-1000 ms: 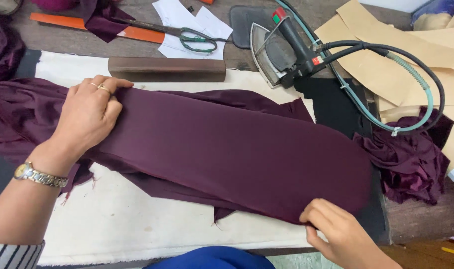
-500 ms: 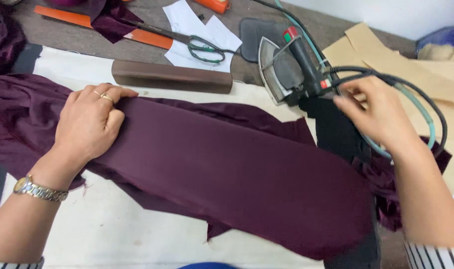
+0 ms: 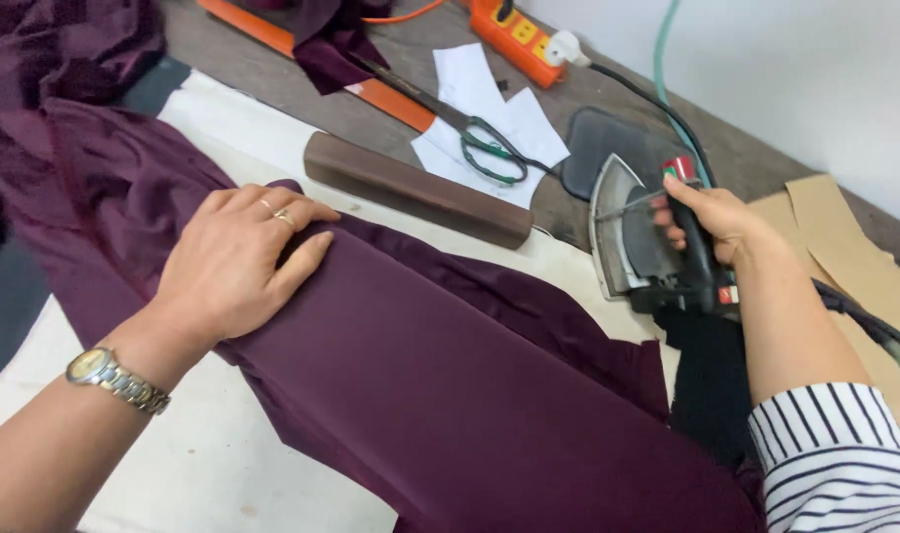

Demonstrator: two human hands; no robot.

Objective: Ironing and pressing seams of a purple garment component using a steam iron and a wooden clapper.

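A long folded piece of dark purple fabric (image 3: 450, 395) lies across a white padded pressing surface (image 3: 203, 464). My left hand (image 3: 235, 259), with rings and a wristwatch, rests flat on the fabric's left part, fingers spread. My right hand (image 3: 712, 219) is closed around the black handle of a steam iron (image 3: 642, 242), which stands tilted on its heel at the right of the fabric, soleplate facing left.
A dark wooden block (image 3: 415, 188) lies behind the fabric. Green-handled scissors (image 3: 480, 148) rest on white paper pieces (image 3: 489, 118). An orange ruler (image 3: 302, 54), an orange power strip (image 3: 514, 39), hoses, brown paper patterns (image 3: 855, 247) and more purple cloth (image 3: 55, 49) surround the work.
My right hand left the fabric's near right edge, reached to the iron and has closed on its handle. My left hand stays pressed on the fabric. The view has shifted closer.
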